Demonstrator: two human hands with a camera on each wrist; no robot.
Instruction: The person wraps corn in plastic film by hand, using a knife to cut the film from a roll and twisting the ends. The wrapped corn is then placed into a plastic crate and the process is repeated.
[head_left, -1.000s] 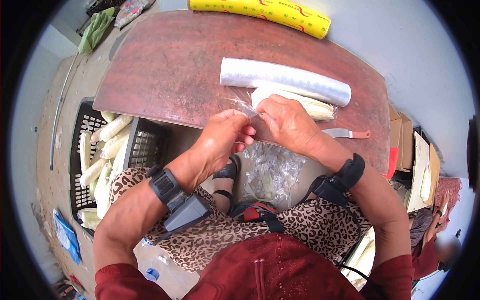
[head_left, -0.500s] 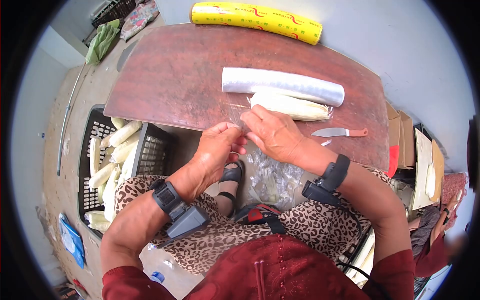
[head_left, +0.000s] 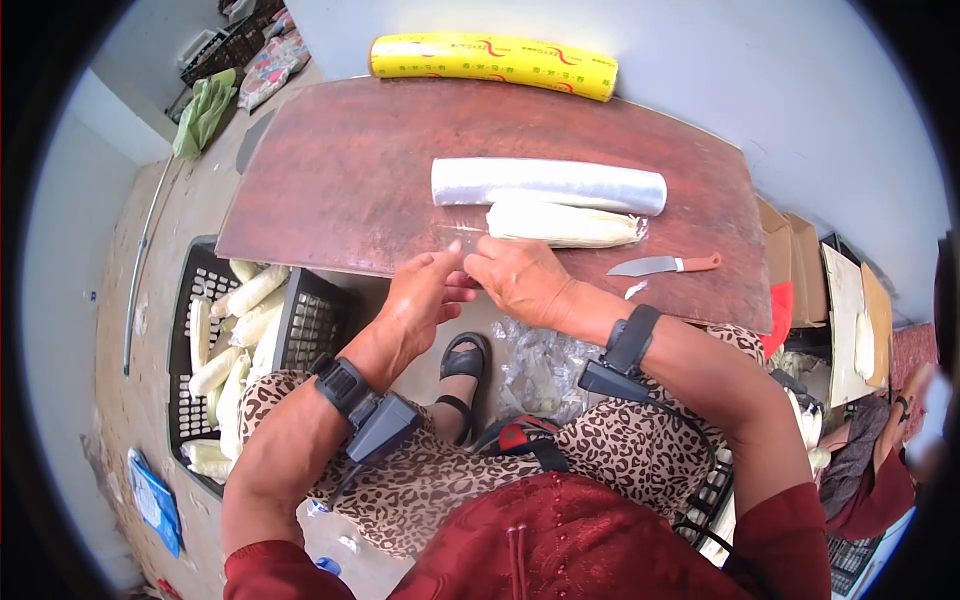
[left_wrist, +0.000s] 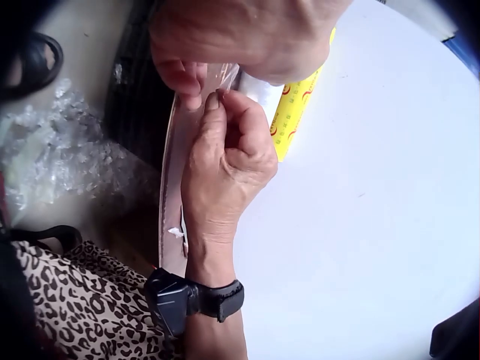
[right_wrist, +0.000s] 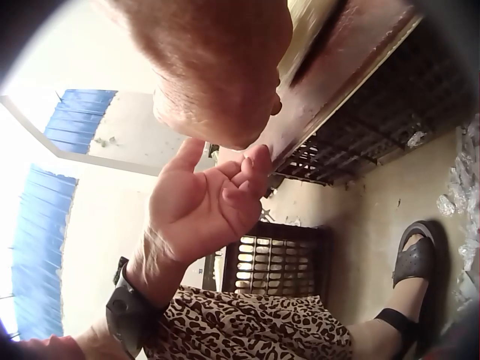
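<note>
My right hand point(head_left: 522, 284) is at the table's front edge, its thumb and forefinger pinching a bit of clear plastic film point(left_wrist: 227, 77). Close beside it is my left hand point(head_left: 420, 300); in the right wrist view its palm shows, thumb apart and fingers loosely bent, with nothing in them. Just beyond the hands, a pale ear of corn in its husk point(head_left: 560, 225) lies on the table, with shiny film at its right end. Behind that ear lies a roll of clear film point(head_left: 550, 184). To the right is a knife point(head_left: 645, 266) with an orange handle.
A yellow printed roll point(head_left: 490, 66) lies at the back of the reddish table point(head_left: 340, 150). A black crate point(head_left: 310, 320) of corn ears stands at the left. Crumpled film point(head_left: 545, 365) lies on the floor below. Another person's arm point(head_left: 890, 430) shows at the right.
Both hands have drawn slightly left and apart from the corn. The left thumb and fingers, earlier pressed together at the film, have parted. The head view has shifted.
</note>
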